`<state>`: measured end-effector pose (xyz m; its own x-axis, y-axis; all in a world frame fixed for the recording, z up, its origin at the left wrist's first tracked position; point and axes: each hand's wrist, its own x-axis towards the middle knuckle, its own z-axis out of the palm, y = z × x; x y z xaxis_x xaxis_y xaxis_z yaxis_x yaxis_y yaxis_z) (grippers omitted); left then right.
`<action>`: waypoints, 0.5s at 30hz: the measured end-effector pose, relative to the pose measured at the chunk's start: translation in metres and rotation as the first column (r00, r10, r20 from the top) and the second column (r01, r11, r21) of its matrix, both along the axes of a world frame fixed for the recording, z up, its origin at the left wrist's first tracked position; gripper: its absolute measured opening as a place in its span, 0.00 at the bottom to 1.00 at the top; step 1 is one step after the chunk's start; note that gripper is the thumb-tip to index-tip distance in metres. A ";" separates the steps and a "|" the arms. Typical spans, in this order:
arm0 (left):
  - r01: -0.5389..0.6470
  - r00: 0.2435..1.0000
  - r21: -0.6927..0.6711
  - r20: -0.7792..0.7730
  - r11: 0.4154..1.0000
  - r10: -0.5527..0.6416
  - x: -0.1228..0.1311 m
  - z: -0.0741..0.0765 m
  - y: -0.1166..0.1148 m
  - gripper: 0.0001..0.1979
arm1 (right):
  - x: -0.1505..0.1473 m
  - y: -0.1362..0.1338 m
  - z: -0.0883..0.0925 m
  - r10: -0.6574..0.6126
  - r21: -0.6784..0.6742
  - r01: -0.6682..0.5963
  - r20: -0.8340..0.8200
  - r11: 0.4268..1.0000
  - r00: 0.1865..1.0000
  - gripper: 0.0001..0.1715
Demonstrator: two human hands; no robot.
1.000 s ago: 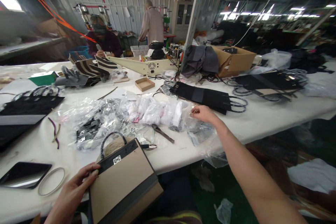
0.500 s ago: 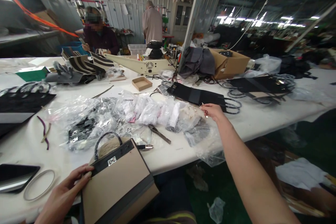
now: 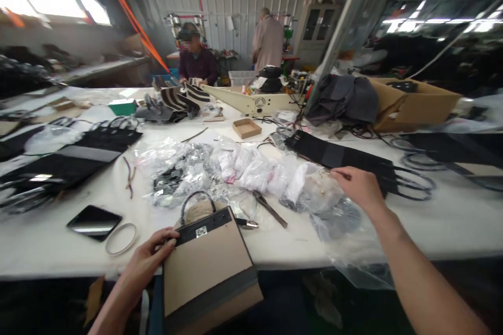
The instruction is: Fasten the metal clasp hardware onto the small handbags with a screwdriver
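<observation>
My left hand grips the left edge of a beige and black handbag, thumb on its front. The bag leans up at the table's front edge, its dark looped handle upward and a small metal plate near its top. My right hand is closed in a pinch over a clear plastic bag of small gold-coloured parts; what the fingertips hold is too small to make out. A pen-like tool and dark tweezers lie between the handbag and the plastic bags.
Plastic bags of metal plates and white packets cover the table's middle. A phone and a ring-shaped band lie at left. Black bag pieces lie at right, a cardboard tray behind. Two people work beyond.
The view has swung left, so things sit further right. Gold-coloured pieces showed in my right fingers before; now the fingertips are pinched closer together. My left hand still holds the handbag.
</observation>
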<state>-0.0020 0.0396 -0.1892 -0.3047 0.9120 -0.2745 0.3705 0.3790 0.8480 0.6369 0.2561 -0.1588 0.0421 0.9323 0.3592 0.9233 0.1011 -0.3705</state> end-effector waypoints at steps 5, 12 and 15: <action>0.039 0.999 0.074 0.024 0.996 -0.041 0.002 0.003 -0.003 0.25 | 0.005 0.016 -0.040 0.240 -0.332 -0.184 0.136 0.925 0.961 0.20; 0.047 0.997 0.120 0.052 0.992 -0.054 0.003 -0.002 -0.008 0.19 | 0.014 0.024 -0.061 0.309 -0.404 -0.182 0.276 0.897 0.910 0.12; 0.046 0.996 0.139 0.069 0.989 -0.056 0.002 -0.005 -0.008 0.19 | 0.016 0.023 -0.058 0.329 -0.384 -0.228 0.222 0.895 0.918 0.10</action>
